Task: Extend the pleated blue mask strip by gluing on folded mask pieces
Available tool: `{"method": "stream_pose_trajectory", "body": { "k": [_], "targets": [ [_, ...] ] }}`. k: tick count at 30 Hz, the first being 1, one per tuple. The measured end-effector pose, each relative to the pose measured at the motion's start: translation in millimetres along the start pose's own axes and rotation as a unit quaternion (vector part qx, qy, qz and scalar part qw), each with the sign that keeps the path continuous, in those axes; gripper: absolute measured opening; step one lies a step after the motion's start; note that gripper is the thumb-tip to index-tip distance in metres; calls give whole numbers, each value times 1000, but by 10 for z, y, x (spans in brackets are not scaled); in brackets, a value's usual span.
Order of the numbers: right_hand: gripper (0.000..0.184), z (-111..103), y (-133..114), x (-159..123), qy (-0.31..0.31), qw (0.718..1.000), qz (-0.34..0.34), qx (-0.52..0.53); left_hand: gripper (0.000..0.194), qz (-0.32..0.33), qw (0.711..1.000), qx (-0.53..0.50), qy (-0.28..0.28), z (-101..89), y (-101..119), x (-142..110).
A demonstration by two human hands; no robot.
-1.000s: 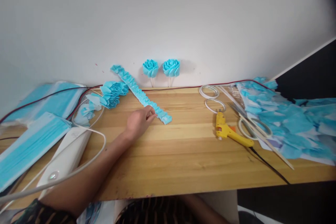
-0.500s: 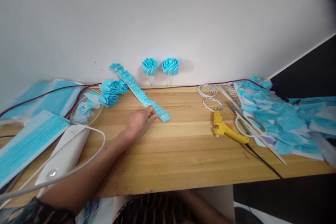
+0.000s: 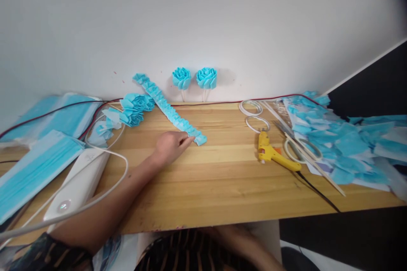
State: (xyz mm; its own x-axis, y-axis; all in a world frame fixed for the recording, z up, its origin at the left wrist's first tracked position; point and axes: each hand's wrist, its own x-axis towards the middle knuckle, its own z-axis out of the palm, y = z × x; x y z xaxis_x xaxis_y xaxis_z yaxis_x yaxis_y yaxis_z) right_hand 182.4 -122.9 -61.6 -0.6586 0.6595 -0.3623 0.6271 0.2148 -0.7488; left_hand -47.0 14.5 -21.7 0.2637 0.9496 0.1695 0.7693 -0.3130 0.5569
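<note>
A long strip of pleated light-blue fabric [image 3: 171, 112] runs slantwise across the wooden table, its far end against the wall. My left hand [image 3: 171, 146] is closed beside the near end of this strip, thumb and forefinger pinched together at its edge. How much of the strip lies between the fingertips is hard to see. Below the table's front edge, by my lap, my right hand [image 3: 230, 237] shows only in part, with its fingers hidden.
Two blue fabric roses [image 3: 206, 78] on sticks stand by the wall; more roses [image 3: 133, 108] lie left. A yellow glue gun [image 3: 270, 152], scissors [image 3: 303, 150], tape rings [image 3: 251, 108] and blue scraps [image 3: 343, 144] are right. Left are face masks [image 3: 41, 169], a white power strip [image 3: 79, 178] and cables.
My left hand has shifted slightly along the strip towards its near end. More of my right arm shows below the table edge. The strip has barely moved.
</note>
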Motion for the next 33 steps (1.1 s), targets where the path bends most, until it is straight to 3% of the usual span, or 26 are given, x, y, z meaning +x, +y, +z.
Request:
{"method": "stream_pose_trajectory", "body": {
  "k": [2, 4, 8, 11, 14, 16, 22, 27, 33],
  "targets": [
    [40, -76, 81, -268, -59, 998, 13, 22, 46, -2, 1000, -2, 7, 12, -11, 2],
    [44, -199, 133, -575, -79, 996, 25, 40, 46, -9, 1000, -6, 22, 7, -30, 6],
    [39, -568, 27, -1070, -51, 996, 48, 50, 41, -52, 995, -43, 78, -56, -78, 26],
    [34, -886, -228, -1140, -28, 998, -15, 46, 30, -75, 988, -74, 113, -107, -94, 46],
    [27, -1127, -452, -901, 37, 993, -100, 42, 29, -103, 985, -83, 114, -120, -97, 55],
    [26, -1234, -504, -611, 114, 987, -104, 37, 30, -108, 984, -91, 111, -110, -99, 51],
    [29, -1490, -252, 475, 265, 949, -131, 113, 21, -75, 991, -73, 89, -160, -35, 40],
    [32, -1582, 46, 1044, 318, 934, -109, 119, 34, -69, 991, 4, 118, -548, -2, 203],
    [35, -1450, 297, 1146, 339, 919, -110, 169, 46, -143, 950, 82, 264, -1124, -435, 520]
  ]
}}
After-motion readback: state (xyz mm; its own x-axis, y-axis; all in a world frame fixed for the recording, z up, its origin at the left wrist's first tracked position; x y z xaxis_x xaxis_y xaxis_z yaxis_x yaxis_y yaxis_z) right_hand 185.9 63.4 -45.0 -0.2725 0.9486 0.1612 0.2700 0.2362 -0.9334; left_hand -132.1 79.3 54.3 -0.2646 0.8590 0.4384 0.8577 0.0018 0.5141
